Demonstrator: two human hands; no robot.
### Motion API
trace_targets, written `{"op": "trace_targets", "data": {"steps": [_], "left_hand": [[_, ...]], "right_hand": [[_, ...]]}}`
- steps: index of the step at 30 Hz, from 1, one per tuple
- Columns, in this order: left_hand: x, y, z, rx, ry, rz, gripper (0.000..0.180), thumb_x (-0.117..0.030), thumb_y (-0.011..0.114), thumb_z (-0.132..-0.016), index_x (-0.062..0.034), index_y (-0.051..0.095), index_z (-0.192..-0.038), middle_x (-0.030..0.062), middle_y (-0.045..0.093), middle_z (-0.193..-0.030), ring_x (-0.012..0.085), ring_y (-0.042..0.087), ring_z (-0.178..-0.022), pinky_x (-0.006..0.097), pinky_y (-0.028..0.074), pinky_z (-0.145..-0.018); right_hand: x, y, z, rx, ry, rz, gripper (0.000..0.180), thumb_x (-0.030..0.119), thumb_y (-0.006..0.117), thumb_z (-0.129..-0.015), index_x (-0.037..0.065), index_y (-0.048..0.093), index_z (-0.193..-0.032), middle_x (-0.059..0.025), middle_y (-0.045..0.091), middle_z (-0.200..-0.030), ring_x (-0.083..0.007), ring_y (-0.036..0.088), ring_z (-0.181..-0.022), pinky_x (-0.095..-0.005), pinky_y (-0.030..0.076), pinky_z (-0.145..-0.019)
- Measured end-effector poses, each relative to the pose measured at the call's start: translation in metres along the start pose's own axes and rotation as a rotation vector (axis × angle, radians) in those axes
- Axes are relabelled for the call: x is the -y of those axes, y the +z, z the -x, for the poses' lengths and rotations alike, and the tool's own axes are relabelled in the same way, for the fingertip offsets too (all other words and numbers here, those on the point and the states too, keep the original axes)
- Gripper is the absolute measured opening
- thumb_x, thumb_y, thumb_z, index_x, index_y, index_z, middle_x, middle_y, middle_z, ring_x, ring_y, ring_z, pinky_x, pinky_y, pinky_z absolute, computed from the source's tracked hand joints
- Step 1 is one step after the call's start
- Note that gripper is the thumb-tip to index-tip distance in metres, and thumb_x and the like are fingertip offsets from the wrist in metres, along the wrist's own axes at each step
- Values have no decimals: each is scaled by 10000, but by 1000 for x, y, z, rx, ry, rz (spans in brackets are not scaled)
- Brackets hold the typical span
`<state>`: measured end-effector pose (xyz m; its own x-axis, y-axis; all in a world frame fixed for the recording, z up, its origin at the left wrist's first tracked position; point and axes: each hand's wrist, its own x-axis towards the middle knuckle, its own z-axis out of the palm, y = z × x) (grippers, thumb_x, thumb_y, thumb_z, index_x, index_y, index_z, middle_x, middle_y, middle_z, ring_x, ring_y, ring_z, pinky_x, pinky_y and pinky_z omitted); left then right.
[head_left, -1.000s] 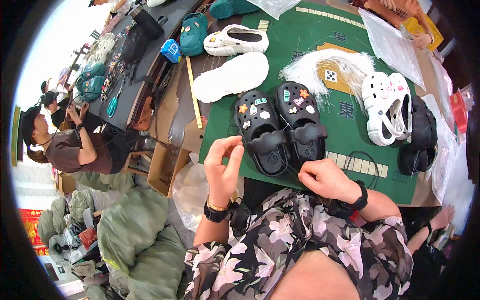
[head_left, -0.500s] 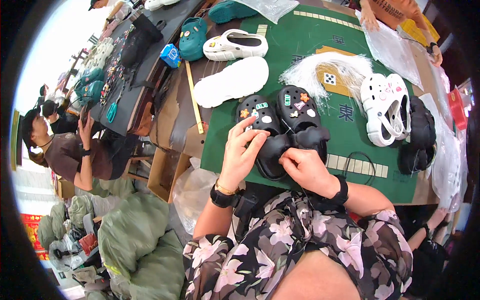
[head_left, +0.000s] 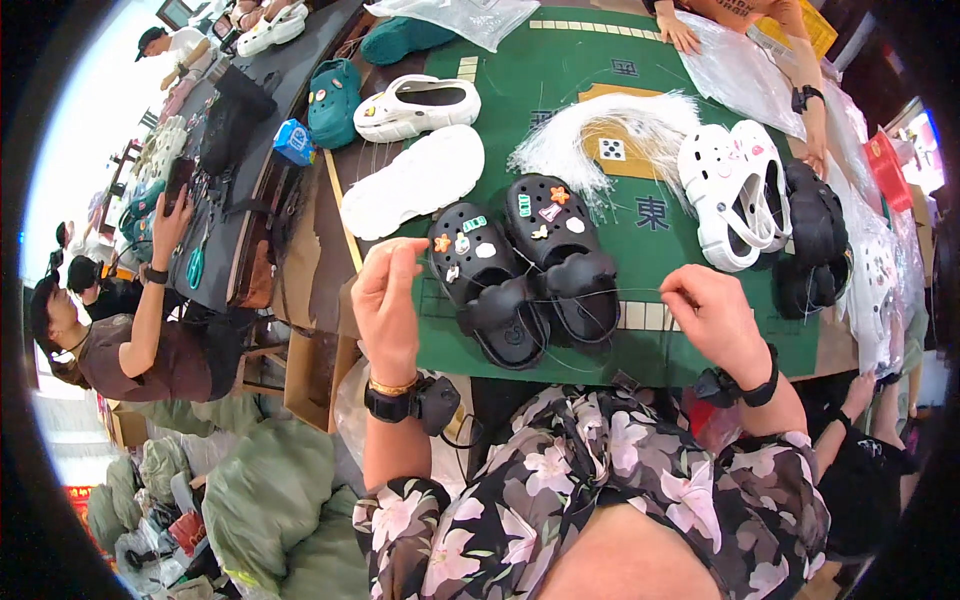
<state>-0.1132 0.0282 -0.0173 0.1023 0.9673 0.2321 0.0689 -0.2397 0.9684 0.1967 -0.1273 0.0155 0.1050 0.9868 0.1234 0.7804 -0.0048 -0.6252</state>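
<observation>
A pair of black clogs lies side by side on the green mat in front of me, the left clog slightly nearer than the right clog. Colourful charms dot their toes. A thin clear thread crosses their heel straps toward my right hand, whose fingertips pinch it right of the pair. My left hand is raised left of the clogs, thumb and fingers pressed together; what they hold, if anything, is too fine to make out. Beyond the clogs is a fanned bundle of white threads.
White clogs and black clogs stand at the right. More white and teal clogs are at the far left, near a blue packet. A person's hand rests by plastic bags at the far edge. Another person sits left.
My hands have moved apart from the black clogs, left hand leftward and right hand rightward, with thread now stretched from the clogs to the right. The view has shifted somewhat.
</observation>
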Motion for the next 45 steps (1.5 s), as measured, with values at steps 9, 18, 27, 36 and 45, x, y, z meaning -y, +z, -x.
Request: {"op": "trace_targets", "data": {"steps": [9,18,27,36,45], "left_hand": [[-24,57,-22,592,-134,-154,203,-113,627,-938,21,718,-1061,2,661,-814,62,569,-747,227,471,-686],[-8,79,-38,798,-8,-347,246,-155,642,-910,7,721,-1077,112,725,-856,111,649,-761,274,510,-701],[4,107,-53,908,-35,-377,253,-160,642,-914,24,714,-1072,73,705,-795,107,622,-709,275,506,-674],[-11,99,-51,758,10,-461,195,-154,674,-897,33,694,-945,29,674,-753,68,578,-682,258,473,-628],[-24,92,-21,529,107,-246,125,-85,684,-885,24,693,-946,33,670,-798,75,575,-705,244,472,-642]], "right_hand": [[8,54,22,120,-596,-6,224,52,644,-756,19,619,-976,-138,652,-1004,-313,667,-862,-396,560,-729],[-1,68,5,-72,-641,50,211,71,646,-752,-2,626,-949,-174,662,-1045,-323,679,-904,-395,573,-755],[-14,80,-9,-99,-653,86,184,76,640,-790,-15,621,-949,-174,660,-1028,-331,675,-875,-408,572,-739],[-12,72,-10,-205,-625,-67,253,11,654,-735,42,648,-986,-137,665,-1006,-305,670,-859,-389,553,-741],[11,68,-60,-295,-181,-460,205,73,676,-840,25,647,-1037,-128,666,-915,-277,634,-775,-364,505,-733]]}}
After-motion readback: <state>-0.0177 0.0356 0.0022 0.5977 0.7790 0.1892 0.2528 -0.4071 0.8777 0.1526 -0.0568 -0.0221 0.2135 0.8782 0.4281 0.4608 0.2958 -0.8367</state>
